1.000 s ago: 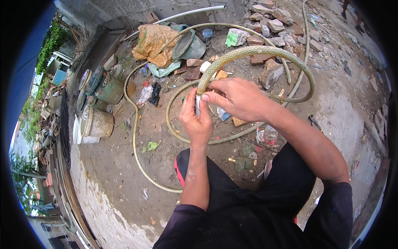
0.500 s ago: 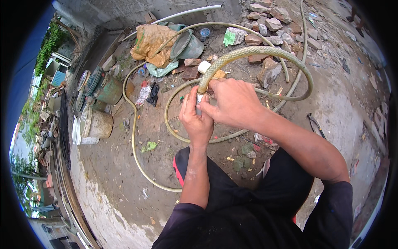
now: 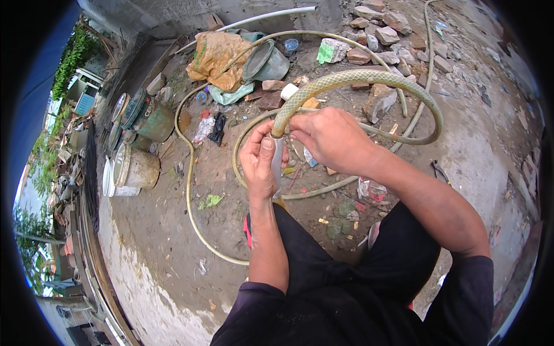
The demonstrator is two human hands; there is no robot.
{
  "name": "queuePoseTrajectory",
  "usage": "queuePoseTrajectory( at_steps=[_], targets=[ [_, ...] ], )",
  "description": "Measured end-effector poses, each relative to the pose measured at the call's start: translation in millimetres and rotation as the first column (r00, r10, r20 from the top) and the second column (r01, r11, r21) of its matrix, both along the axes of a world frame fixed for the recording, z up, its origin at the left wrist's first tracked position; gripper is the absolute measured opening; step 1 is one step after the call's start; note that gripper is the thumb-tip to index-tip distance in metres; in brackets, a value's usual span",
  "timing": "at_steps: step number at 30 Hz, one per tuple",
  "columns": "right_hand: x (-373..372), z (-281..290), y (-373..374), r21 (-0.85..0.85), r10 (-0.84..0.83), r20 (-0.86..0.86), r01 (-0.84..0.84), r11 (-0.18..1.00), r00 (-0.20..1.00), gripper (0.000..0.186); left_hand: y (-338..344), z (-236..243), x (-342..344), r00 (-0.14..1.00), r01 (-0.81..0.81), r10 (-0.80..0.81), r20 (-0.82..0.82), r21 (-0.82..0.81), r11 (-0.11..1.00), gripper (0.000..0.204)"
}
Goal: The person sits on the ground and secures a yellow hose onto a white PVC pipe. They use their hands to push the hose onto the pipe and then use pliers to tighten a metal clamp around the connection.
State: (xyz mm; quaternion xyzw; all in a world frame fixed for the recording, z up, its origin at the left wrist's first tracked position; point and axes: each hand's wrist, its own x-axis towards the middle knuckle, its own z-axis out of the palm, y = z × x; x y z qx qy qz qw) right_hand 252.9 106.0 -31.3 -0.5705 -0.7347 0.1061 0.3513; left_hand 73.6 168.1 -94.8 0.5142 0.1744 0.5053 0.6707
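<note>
Left hand (image 3: 261, 164) has loosened and shifted since the earlier frame: thumb now lies upright along the front, and more of the pipe (image 3: 278, 158) shows below the joint. Right hand (image 3: 334, 141) has tucked its thumb in; it covered the joint before.

Left fingers hold the pipe, curled round it. Right fingers are narrow, tips right at the hose end; contact partly hidden, can't tell if they grip.

Hose (image 3: 358, 75): clear-yellowish plastic, criss-cross mesh in the wall, bent in a big round arc, end meeting the pipe's top between the hands, in front of the body. Pipe is smooth, pale grey-white, straight tube. More hose loops lie on the ground (image 3: 173, 213), which is muddy and rough.

Around: crumpled tan sack (image 3: 219, 60); grey-green bucket (image 3: 271, 63) on its side next to it; mud-smeared white bucket (image 3: 141, 167), tilted; dirty green bucket (image 3: 156, 118); jagged stones (image 3: 398, 23) heaped at upper right; pliers (image 3: 441, 172) beyond the right forearm.

Writing: pale block letters on the green bucket's side; greenish print on the sack, too small to read.
</note>
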Motion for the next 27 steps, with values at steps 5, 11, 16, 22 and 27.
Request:
queuePoseTrajectory(
  at_steps=[5,11,16,22,27],
  targets=[
    [7,3,0,-0.178,0.084,-0.207,-0.122,0.976,0.975,0.018,-3,4,-2,0.962,-0.051,0.065,-0.267,0.059,0.997,0.030],
    [-1,-25,1,-0.457,-0.204,-0.722,-0.234,0.858,0.661,0.015,3,-1,0,0.942,-0.196,0.212,-0.260,0.087,0.977,0.025],
    [-6,-12,-30,-0.093,0.043,-0.116,-0.053,0.994,0.992,0.011,9,-2,-3,0.947,-0.240,0.237,-0.218,0.013,0.971,0.023],
    [25,29,-30,-0.020,-0.006,0.037,0.007,1.000,0.999,0.022,-4,-4,13,0.936,-0.176,0.200,-0.291,0.105,0.979,0.025],
    [72,24,-22,-0.228,0.285,-0.538,-0.462,0.857,0.794,0.045,6,-19,1,0.938,-0.189,0.200,-0.283,0.065,0.980,0.026]
  ],
)
